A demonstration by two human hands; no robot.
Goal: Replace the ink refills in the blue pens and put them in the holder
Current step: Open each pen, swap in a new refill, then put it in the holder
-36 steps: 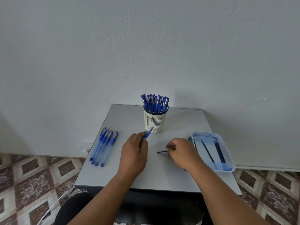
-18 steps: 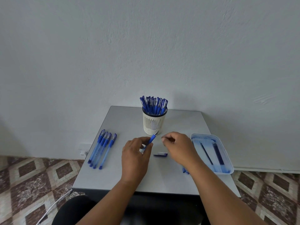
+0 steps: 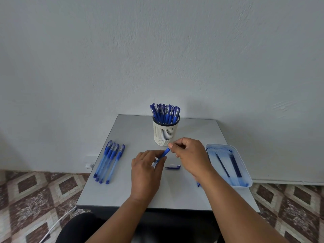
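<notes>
My left hand grips an uncapped blue pen that points up and right. My right hand pinches the pen's front end, just before the white slotted holder, which is full of several capped blue pens. The pen's cap lies on the table between my hands. Several capped blue pens lie in a row on the left of the grey table. A pale tray on the right holds dark ink refills.
A blue piece peeks out beside my right forearm. The table stands against a white wall. Patterned floor tiles lie on both sides, and a white cable runs over the floor at the lower left.
My right hand let the cap lie on the table and rose to the pen's front end. My left hand shifted slightly right with the pen.
</notes>
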